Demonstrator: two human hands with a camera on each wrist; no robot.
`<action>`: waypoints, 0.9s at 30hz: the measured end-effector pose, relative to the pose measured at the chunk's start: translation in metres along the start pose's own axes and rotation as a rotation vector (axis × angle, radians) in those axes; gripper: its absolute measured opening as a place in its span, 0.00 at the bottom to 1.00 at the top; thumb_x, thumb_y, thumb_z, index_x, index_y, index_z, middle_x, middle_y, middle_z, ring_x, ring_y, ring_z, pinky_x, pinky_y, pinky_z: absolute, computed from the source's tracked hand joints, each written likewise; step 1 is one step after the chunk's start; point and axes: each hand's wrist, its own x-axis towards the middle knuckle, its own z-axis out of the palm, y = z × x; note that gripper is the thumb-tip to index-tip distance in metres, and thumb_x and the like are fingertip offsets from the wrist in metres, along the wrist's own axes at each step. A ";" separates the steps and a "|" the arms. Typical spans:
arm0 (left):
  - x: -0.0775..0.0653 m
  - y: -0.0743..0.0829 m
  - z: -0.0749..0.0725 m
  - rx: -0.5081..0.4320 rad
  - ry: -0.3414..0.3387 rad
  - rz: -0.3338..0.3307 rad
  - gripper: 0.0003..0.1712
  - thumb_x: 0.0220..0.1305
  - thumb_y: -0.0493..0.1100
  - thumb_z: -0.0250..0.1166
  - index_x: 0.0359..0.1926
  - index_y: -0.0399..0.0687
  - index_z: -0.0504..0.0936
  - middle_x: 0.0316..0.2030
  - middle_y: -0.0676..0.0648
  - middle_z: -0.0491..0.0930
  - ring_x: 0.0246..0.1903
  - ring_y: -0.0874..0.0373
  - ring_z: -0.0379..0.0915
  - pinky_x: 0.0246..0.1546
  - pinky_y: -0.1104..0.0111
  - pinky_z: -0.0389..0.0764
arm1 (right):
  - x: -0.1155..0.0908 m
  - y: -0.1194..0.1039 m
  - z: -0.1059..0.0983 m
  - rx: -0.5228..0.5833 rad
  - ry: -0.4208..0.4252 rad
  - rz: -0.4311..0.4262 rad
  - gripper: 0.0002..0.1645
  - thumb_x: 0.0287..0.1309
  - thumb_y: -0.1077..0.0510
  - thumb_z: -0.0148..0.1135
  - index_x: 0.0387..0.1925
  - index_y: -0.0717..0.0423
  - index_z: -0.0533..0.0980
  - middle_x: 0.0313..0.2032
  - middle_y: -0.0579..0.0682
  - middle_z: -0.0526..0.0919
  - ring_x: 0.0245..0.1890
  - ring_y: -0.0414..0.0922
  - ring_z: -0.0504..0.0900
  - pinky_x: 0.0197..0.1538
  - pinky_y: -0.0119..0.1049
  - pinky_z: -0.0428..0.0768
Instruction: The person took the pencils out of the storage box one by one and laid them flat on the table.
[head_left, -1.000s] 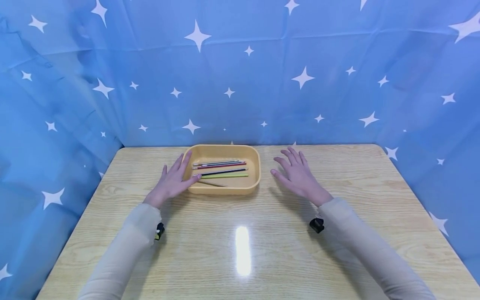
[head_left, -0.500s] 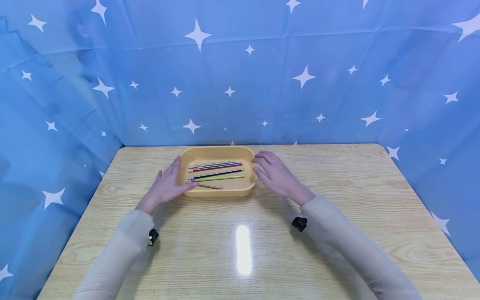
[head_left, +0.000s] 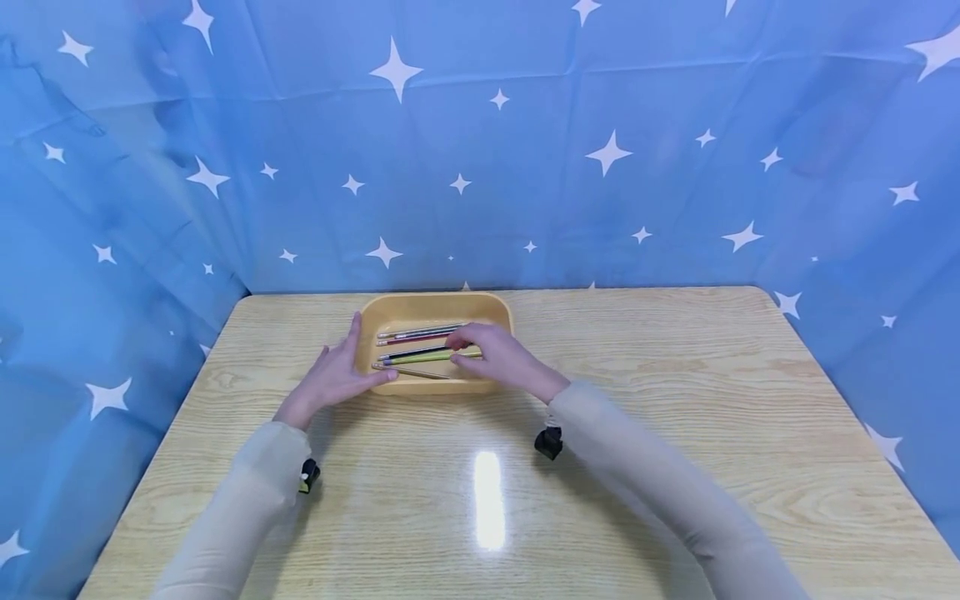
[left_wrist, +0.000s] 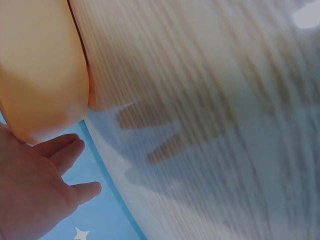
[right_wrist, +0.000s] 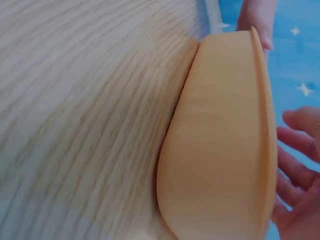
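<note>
A yellow-orange plastic tray (head_left: 450, 387) stands at the back of the table with several pencils inside. Among these are a yellow-green pencil (head_left: 420, 357), a red one (head_left: 408, 338) and a brown one (head_left: 427, 375) near the front wall. My left hand (head_left: 330, 379) lies spread at the tray's left end, its thumb over the front corner; the left wrist view shows straight fingers (left_wrist: 65, 149) beside the tray wall (left_wrist: 45, 65). Over the right part of the tray, my right hand (head_left: 498, 357) reaches above the pencils, thumb and fingers apart, covering their right ends.
The wooden table (head_left: 600, 500) carries a bright light reflection in the middle. A blue cloth with white stars (head_left: 480, 167) hangs behind and along the sides. Small black devices, such as the one (head_left: 549, 443) under the right wrist, sit at both wrists.
My right hand has moved left from the table beside the tray to over the pencils. The tray and my left hand shifted slightly left and nearer, then stayed put.
</note>
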 end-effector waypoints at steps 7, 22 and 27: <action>0.000 -0.001 0.003 -0.078 0.002 -0.032 0.71 0.54 0.71 0.64 0.74 0.46 0.23 0.69 0.25 0.50 0.63 0.27 0.55 0.62 0.39 0.55 | 0.012 0.003 0.015 0.151 -0.046 0.062 0.13 0.58 0.62 0.67 0.44 0.64 0.80 0.34 0.48 0.85 0.36 0.41 0.82 0.45 0.37 0.79; -0.001 0.002 0.001 -0.167 -0.037 -0.064 0.72 0.53 0.70 0.66 0.74 0.50 0.21 0.68 0.23 0.51 0.63 0.28 0.57 0.61 0.41 0.60 | 0.036 0.003 0.030 0.139 -0.235 0.278 0.09 0.59 0.59 0.68 0.41 0.58 0.83 0.34 0.45 0.85 0.34 0.38 0.82 0.40 0.31 0.78; 0.000 0.002 0.002 -0.181 -0.026 -0.055 0.72 0.53 0.69 0.67 0.74 0.49 0.21 0.67 0.22 0.52 0.62 0.29 0.58 0.61 0.42 0.61 | 0.043 0.004 0.035 0.146 -0.261 0.292 0.10 0.57 0.60 0.69 0.41 0.59 0.83 0.35 0.47 0.85 0.35 0.39 0.82 0.41 0.31 0.78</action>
